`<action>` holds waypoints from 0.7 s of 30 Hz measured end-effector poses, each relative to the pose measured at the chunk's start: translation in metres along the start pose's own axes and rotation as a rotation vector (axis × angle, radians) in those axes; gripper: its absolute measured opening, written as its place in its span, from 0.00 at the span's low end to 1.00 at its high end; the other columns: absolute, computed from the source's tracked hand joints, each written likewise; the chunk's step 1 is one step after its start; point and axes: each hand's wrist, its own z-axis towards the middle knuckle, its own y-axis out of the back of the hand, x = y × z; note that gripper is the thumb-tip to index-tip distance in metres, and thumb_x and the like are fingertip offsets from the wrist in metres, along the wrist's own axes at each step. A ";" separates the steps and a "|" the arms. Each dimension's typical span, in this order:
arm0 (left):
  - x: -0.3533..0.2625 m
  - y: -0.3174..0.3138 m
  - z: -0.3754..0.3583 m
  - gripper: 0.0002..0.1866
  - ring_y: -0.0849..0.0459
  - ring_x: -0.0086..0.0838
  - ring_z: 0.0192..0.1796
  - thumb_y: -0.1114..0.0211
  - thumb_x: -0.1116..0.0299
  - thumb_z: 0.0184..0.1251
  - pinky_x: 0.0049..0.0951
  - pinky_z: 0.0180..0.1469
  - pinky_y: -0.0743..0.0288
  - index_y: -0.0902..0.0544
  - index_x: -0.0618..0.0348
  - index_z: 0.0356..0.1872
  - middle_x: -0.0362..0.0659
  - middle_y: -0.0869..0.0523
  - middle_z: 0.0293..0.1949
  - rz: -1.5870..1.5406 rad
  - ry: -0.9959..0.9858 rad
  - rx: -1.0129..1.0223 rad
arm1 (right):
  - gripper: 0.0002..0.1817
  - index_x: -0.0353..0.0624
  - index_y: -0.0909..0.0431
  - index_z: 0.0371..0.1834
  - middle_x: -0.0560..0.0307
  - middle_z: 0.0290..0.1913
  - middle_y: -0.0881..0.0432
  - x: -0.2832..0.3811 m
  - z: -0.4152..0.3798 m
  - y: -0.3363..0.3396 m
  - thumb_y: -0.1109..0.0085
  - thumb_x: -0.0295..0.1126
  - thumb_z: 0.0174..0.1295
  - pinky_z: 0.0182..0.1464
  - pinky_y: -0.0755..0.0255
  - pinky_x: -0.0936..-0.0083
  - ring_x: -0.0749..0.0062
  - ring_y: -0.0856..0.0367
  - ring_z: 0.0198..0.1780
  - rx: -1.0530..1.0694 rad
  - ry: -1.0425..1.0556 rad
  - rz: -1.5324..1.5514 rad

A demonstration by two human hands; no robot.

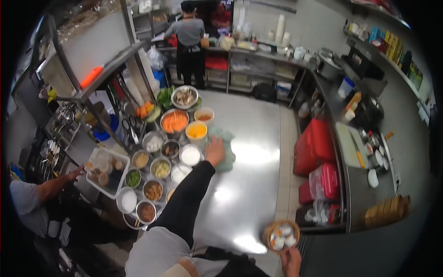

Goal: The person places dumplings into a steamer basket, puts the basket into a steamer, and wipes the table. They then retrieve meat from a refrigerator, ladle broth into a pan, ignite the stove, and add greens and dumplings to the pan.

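Observation:
My left hand [214,151] rests on a crumpled green cloth [226,159] on the steel table, close to the bowls; its fingers point away from me and look spread. At the lower right my right hand [290,261] grips the rim of a round bamboo steamer basket [281,235]. Several white pieces with bits of orange lie in the basket, which is held beyond the table's near right corner. Beside my left hand stand a bowl of white powder [190,155] and a tub of yellow food [196,131].
Bowls of shredded carrot [175,121], mushrooms [184,96] and other food crowd the steel table's [249,184] left side. A co-worker reaches toward a white bin [121,182] at left; another person stands behind. Red containers [313,145] sit under the right counter.

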 end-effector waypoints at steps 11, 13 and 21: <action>-0.098 0.032 -0.212 0.22 0.18 0.53 0.52 0.36 0.58 0.61 0.49 0.48 0.21 0.17 0.47 0.57 0.58 0.25 0.54 -0.328 -0.347 0.373 | 0.10 0.38 0.18 0.41 0.44 0.38 0.17 0.063 -0.044 0.032 0.30 0.27 0.58 0.41 0.25 0.60 0.48 0.19 0.39 -0.111 -0.371 0.014; -0.133 0.049 -0.233 0.25 0.19 0.52 0.54 0.31 0.51 0.60 0.44 0.52 0.22 0.17 0.52 0.55 0.58 0.25 0.56 -0.355 -0.640 0.514 | 0.11 0.37 0.18 0.41 0.43 0.38 0.17 0.067 -0.045 0.035 0.29 0.24 0.56 0.39 0.24 0.62 0.48 0.19 0.38 -0.125 -0.390 -0.005; -0.186 -0.010 -0.109 0.24 0.17 0.52 0.48 0.36 0.56 0.63 0.51 0.45 0.23 0.27 0.58 0.55 0.56 0.19 0.49 -0.506 -0.303 0.245 | 0.12 0.36 0.19 0.42 0.45 0.36 0.18 0.067 -0.086 0.030 0.28 0.25 0.56 0.35 0.24 0.65 0.56 0.19 0.34 -0.149 -0.417 -0.027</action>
